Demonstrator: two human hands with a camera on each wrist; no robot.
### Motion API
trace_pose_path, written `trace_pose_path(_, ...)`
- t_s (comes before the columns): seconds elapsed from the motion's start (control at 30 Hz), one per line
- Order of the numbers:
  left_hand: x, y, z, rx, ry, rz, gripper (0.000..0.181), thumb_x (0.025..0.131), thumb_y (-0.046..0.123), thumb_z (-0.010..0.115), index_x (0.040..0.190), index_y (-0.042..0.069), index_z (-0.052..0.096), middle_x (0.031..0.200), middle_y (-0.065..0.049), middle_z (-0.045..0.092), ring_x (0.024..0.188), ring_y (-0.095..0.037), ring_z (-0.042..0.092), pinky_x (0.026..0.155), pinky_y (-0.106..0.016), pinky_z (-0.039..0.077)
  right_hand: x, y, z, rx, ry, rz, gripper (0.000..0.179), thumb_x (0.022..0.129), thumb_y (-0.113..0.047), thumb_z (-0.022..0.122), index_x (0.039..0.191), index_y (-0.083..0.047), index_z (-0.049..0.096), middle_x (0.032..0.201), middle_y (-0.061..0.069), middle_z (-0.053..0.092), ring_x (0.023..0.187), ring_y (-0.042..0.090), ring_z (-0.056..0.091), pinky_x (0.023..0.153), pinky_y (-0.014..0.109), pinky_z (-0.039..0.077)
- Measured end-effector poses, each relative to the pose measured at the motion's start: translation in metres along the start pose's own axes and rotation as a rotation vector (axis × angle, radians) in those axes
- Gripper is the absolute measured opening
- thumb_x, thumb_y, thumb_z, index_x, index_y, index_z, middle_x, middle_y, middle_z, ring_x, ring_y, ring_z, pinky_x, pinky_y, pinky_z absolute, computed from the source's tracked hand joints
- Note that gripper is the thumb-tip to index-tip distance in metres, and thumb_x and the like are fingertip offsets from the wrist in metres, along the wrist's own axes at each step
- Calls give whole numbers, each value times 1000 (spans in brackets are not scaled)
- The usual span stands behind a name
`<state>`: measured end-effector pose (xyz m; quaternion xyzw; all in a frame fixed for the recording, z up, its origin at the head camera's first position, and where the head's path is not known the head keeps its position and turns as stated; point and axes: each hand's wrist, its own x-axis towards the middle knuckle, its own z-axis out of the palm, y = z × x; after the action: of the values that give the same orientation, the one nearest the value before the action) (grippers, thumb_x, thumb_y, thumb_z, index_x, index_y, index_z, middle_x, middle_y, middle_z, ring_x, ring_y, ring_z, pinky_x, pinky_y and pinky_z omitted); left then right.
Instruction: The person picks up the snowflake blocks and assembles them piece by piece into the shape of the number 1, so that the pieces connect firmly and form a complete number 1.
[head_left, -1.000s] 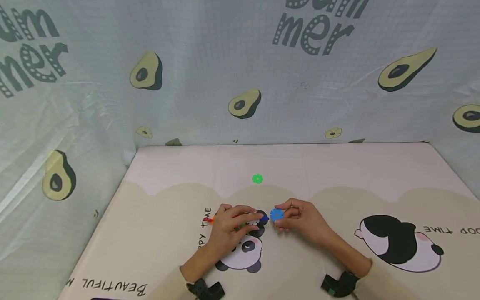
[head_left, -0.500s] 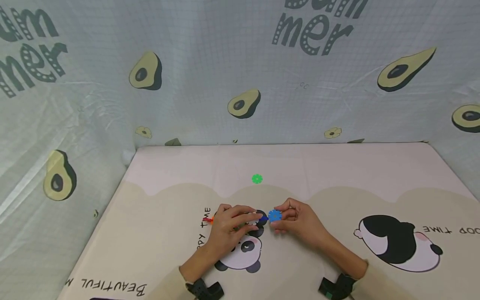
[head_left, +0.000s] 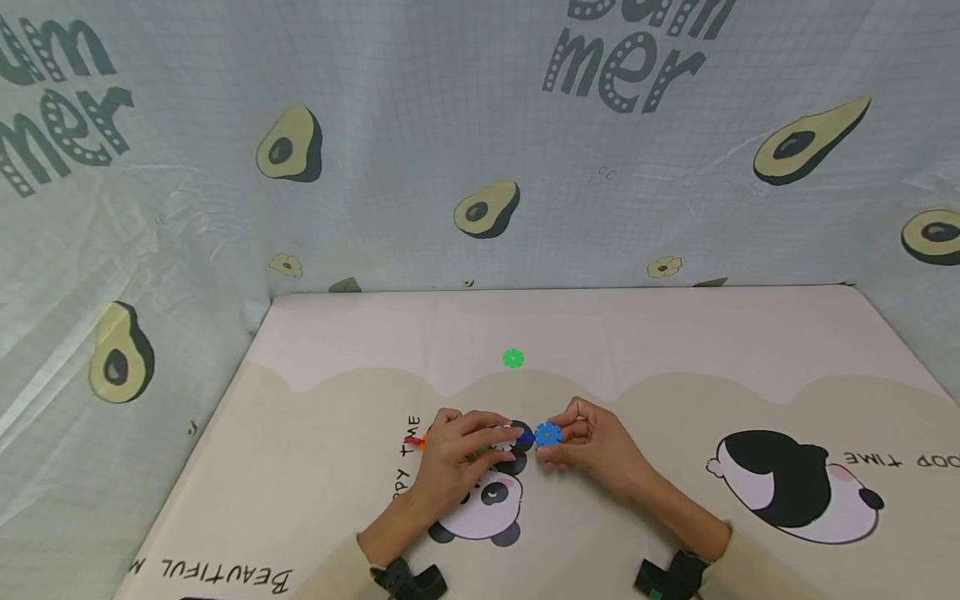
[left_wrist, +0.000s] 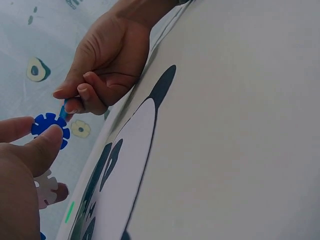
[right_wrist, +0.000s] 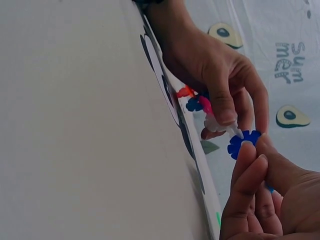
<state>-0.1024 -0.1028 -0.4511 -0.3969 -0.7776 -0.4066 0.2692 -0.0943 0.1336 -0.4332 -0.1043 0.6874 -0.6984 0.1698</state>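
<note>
My left hand [head_left: 457, 454] holds a chain of interlocking flower-shaped plastic discs above the printed table cover. In the left wrist view its thumb and a finger pinch the dark blue disc [left_wrist: 50, 120] at the chain's end, with a white disc [left_wrist: 46, 189] behind it. Further back along the chain, a pink disc [right_wrist: 205, 104] and a red-orange disc [right_wrist: 185, 91] show in the right wrist view. My right hand [head_left: 600, 437] pinches a light blue disc [head_left: 548, 433]. Its edge meets the dark blue disc's edge; whether their slots interlock I cannot tell.
A loose green disc [head_left: 513, 358] lies on the table cover [head_left: 675, 333] beyond both hands. A curtain [head_left: 390, 125] with printed avocados hangs behind the table's far edge. A dark-edged object [head_left: 198, 597] barely enters the view at bottom left.
My right hand has moved slightly left, bringing the light blue disc from a small gap up to the dark blue disc. The left hand has stayed nearly still.
</note>
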Motion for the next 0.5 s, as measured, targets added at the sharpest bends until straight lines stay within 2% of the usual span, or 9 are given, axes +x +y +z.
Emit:
trace_pose_path(0.23,0,-1,0,-3,-1,7,37,69,15,83,105,19,74,100,0,68,88,-6,64,71,-31,32,0,0,1,17,9,9,42,79,-7,78,104,9,49,86,19,68,73,31,70,65,29,55)
trace_pose_path(0.5,0,-1,0,-2,-2,14,37,68,17,83,104,18,75,99,1,69,87,-5,64,71,-31,32,-1,-1,5,-52,33,5,41,77,-10,80,101,7,51,85,19,68,69,27,69,64,29,55)
